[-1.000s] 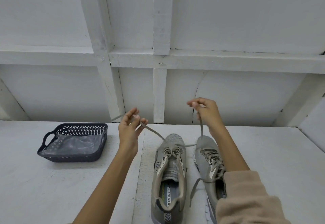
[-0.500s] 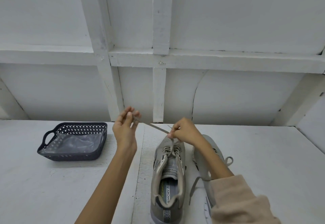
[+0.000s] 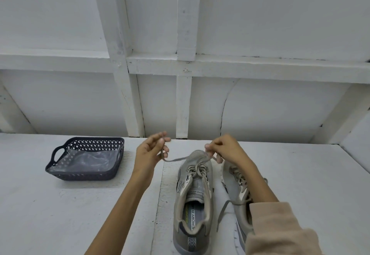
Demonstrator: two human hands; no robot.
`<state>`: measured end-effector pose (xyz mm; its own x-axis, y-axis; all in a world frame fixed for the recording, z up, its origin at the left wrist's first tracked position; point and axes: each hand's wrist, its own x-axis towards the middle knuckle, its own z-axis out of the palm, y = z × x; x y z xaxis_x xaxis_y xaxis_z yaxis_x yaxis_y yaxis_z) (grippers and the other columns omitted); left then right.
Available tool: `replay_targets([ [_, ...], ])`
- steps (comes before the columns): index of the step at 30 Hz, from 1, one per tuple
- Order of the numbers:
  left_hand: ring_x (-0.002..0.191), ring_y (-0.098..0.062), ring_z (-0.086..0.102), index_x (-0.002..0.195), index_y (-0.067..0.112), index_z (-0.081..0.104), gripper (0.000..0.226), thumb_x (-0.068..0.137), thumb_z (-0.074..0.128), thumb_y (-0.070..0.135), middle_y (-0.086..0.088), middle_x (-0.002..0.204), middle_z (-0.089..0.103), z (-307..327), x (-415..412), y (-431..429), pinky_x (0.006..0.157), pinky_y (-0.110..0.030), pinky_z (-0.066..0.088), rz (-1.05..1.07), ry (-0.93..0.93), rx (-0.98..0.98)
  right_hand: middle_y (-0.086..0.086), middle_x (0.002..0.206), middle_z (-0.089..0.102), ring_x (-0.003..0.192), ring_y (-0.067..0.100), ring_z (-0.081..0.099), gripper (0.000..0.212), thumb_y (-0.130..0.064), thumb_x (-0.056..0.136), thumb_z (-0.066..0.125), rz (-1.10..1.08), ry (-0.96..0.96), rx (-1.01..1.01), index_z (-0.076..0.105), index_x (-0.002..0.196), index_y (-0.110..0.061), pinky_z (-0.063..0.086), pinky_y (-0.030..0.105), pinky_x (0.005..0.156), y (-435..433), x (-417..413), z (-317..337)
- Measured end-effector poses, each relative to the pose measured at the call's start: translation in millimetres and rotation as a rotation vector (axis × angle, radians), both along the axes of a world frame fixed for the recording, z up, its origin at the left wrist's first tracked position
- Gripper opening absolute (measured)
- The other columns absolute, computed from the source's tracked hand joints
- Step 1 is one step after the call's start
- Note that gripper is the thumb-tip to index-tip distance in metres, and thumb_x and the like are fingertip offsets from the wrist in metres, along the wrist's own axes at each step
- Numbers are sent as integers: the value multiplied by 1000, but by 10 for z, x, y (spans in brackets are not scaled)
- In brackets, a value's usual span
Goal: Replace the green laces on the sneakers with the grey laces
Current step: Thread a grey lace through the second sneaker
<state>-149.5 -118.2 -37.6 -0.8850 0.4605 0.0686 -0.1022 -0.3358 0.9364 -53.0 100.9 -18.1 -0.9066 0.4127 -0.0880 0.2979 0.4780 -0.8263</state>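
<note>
Two grey sneakers stand side by side on the white table, toes pointing away from me. The left sneaker carries a grey lace through its eyelets. My left hand pinches one end of that lace just left of the toe. My right hand pinches the other end above the toe. The right sneaker lies partly under my right forearm, with a loose grey lace end trailing off its side. No green lace shows.
A dark perforated plastic basket with a clear plastic sheet inside sits on the table to the left. A white panelled wall with beams rises just behind the table's far edge.
My right hand dropped from high above the right sneaker down to the left sneaker's toe, then drew slightly right. The lace between my hands now hangs slacker and lower.
</note>
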Motion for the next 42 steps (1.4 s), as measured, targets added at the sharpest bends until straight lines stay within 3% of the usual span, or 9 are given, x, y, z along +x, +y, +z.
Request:
replay_targets([
  [4,66,-13,60,102,4,70,15,93,57,6,-8,86,72,-162,135,-75,58,-22,47,-247,202,-287,13,75,72,39,18,54,30,-4,94,58,7,111,-138,55,121,-17,39,21,40,-20,106,87],
  [9,65,-7,57,91,21,76,8,88,69,20,6,89,73,-255,228,-54,59,-15,44,-394,476,-608,5,82,74,43,20,54,17,-5,95,55,80,107,-105,72,98,-8,36,15,42,-94,278,13],
  [14,59,-6,53,92,31,74,8,89,68,28,18,95,71,-256,189,-45,61,-19,46,-411,617,-703,-7,71,72,45,14,46,13,-6,91,63,81,82,-110,76,90,-4,38,18,48,-97,401,-82],
  [19,57,-6,48,83,40,71,15,87,70,26,21,86,71,-247,138,-73,59,-19,41,-399,677,-772,10,73,74,41,15,50,10,-4,85,71,102,71,-177,77,88,-11,39,19,44,-107,510,-120],
  [25,73,3,57,96,35,75,11,87,70,31,26,83,66,-184,114,-93,65,-12,41,-401,905,-907,13,73,73,41,20,53,4,-2,82,72,78,69,-207,69,84,-3,36,18,41,-98,552,-159],
  [28,73,1,54,102,35,74,15,91,63,34,18,92,66,-121,131,-72,67,-23,45,-396,1091,-1017,13,71,73,42,20,52,3,-1,82,73,74,76,-203,70,82,-3,37,16,41,-109,547,-152],
  [31,89,-10,60,108,36,71,20,95,55,34,12,102,66,-52,157,-18,70,-28,46,-384,1219,-1127,7,70,72,45,17,54,6,-4,80,76,70,85,-139,74,78,-10,43,18,48,-120,542,-126],
  [37,94,-21,62,112,34,70,24,97,51,30,9,109,64,42,188,74,70,-28,45,-389,1356,-1193,1,66,70,49,12,56,14,-6,78,77,151,21,8,75,72,-18,48,21,55,-154,552,-87],
  [42,95,-14,63,104,30,69,16,92,59,27,11,102,70,70,190,142,75,-27,47,-397,1308,-1182,3,71,72,61,19,62,4,-11,78,78,194,-40,59,77,77,-15,52,27,62,-164,569,-88],
])
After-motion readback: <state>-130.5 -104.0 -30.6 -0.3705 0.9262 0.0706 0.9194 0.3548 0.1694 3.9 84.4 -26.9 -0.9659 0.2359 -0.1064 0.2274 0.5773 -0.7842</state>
